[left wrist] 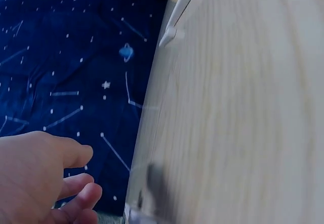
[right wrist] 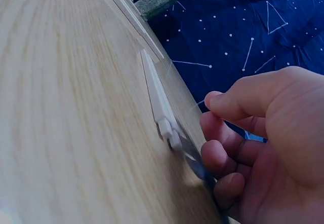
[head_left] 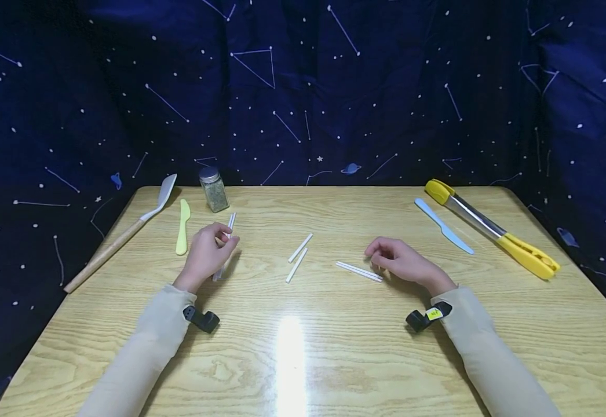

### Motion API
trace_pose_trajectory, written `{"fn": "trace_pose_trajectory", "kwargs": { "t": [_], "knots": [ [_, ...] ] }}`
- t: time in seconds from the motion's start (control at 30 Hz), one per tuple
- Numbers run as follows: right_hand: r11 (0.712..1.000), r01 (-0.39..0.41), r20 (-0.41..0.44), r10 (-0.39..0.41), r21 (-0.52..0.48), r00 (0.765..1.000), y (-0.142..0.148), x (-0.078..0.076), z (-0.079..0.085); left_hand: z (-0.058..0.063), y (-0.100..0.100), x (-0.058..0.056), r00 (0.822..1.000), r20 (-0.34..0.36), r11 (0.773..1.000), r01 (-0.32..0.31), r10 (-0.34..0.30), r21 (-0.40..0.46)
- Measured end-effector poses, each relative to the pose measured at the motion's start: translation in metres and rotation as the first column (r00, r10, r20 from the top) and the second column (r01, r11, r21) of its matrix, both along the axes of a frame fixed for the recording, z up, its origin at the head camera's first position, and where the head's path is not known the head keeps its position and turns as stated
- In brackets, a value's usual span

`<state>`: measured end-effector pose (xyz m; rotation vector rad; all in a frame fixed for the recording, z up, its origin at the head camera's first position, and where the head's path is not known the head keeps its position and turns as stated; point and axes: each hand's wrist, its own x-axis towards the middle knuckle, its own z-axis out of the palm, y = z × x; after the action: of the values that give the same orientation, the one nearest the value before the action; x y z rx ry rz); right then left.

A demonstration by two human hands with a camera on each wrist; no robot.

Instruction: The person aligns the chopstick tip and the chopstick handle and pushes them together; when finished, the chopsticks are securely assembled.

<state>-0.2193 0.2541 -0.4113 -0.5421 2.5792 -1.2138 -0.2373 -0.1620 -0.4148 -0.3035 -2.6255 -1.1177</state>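
Sleeves (head_left: 133, 353) lie nearest. White sticks (head_left: 233, 218) sit partly under my left hand (head_left: 206, 255), fingers loosely curled, holding nothing. Two middle sticks (head_left: 296, 266) lie close by each other. Two more sticks (head_left: 358, 270) lie together, maybe to make a pair, beside my loose, empty right hand (head_left: 399, 262). Yellow tongs (head_left: 490, 228) rest far right, perhaps kept aside.

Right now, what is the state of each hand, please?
Left hand: open, loosely bent, holding nothing, near white sticks.
Right hand: open, loosely curled, holding nothing, beside two other white sticks.
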Motion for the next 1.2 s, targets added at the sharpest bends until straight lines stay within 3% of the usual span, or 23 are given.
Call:
{"fn": "trace_pose_trajectory", "kwargs": {
  "t": [0.1,0.33,0.5,0.83,1.03,1.2],
  "knots": [
    [1.000,-0.022,-0.008,0.022,0.021,1.000,-0.001,0.001,0.000,0.001,0.007,0.003,0.999,-0.021,0.999,0.027,-0.027,-0.023],
    [0.998,-0.057,-0.007,0.057,0.019,0.998,-0.003,0.001,-0.001,0.001,0.026,0.015,0.988,-0.132,0.983,0.056,-0.080,-0.175],
    [0.996,-0.075,-0.024,0.076,0.045,0.997,-0.005,0.001,-0.005,-0.001,0.037,0.021,0.980,-0.100,0.971,0.150,-0.171,-0.186],
    [0.991,-0.078,-0.066,0.086,0.109,0.994,-0.007,0.003,-0.006,-0.016,0.057,0.029,0.940,-0.062,0.933,0.322,-0.335,-0.159],
    [0.990,-0.066,-0.069,0.076,0.125,0.995,-0.007,0.003,-0.006,-0.022,0.068,0.035,0.931,-0.060,0.920,0.345,-0.361,-0.183],
    [0.987,-0.048,-0.067,0.059,0.152,0.996,-0.008,0.003,-0.009,-0.031,0.074,0.039,0.939,-0.078,0.934,0.319,-0.335,-0.162]
  ]
}}
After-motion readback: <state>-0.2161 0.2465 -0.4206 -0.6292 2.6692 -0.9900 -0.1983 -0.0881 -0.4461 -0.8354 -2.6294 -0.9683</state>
